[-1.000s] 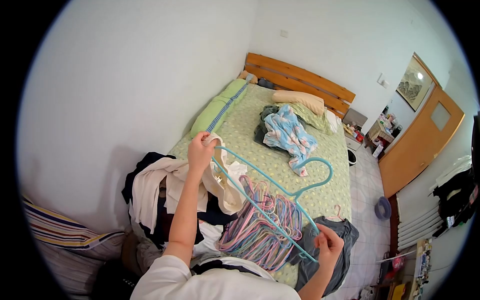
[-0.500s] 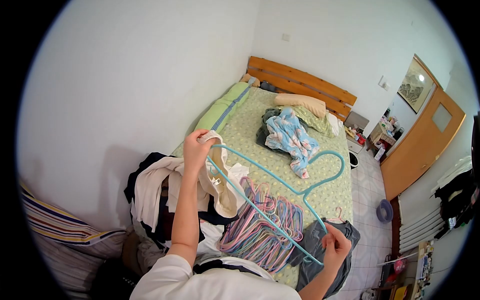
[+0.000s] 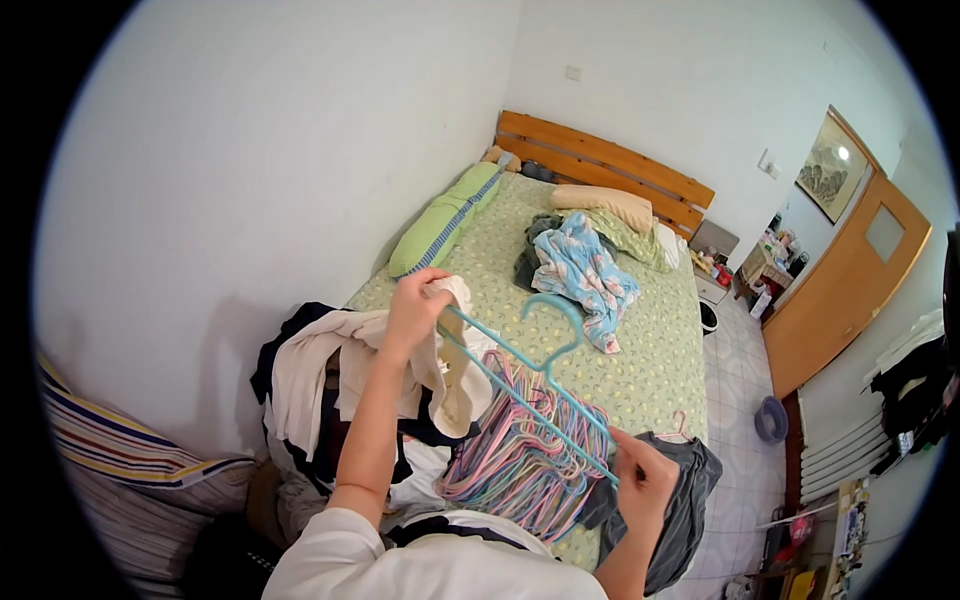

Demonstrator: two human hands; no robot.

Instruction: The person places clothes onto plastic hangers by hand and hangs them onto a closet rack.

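Observation:
My left hand (image 3: 415,308) is closed on the waistband of cream trousers (image 3: 458,395), right at one end of a light blue clothes hanger (image 3: 548,372). The rest of the trousers hangs down and trails onto the clothes pile to the left. My right hand (image 3: 643,478) is closed around the hanger's other end, with the hook pointing up and away from me. Beneath the hanger lies a large heap of pink, blue and purple hangers (image 3: 520,455) on the bed. A dark grey garment (image 3: 685,490) with a pink hanger lies beside my right hand.
The bed (image 3: 650,390) has a green patterned sheet and a wooden headboard (image 3: 600,155). On it are a green bolster (image 3: 440,225) and a blue floral garment (image 3: 583,270). Dark clothes (image 3: 290,335) are piled at left. A purple basin (image 3: 770,420) stands on the floor near the door (image 3: 850,290).
The hanger has tilted and moved left, its hook swinging away from the right side. My right hand has shifted slightly left. My left hand has moved right with the waistband.

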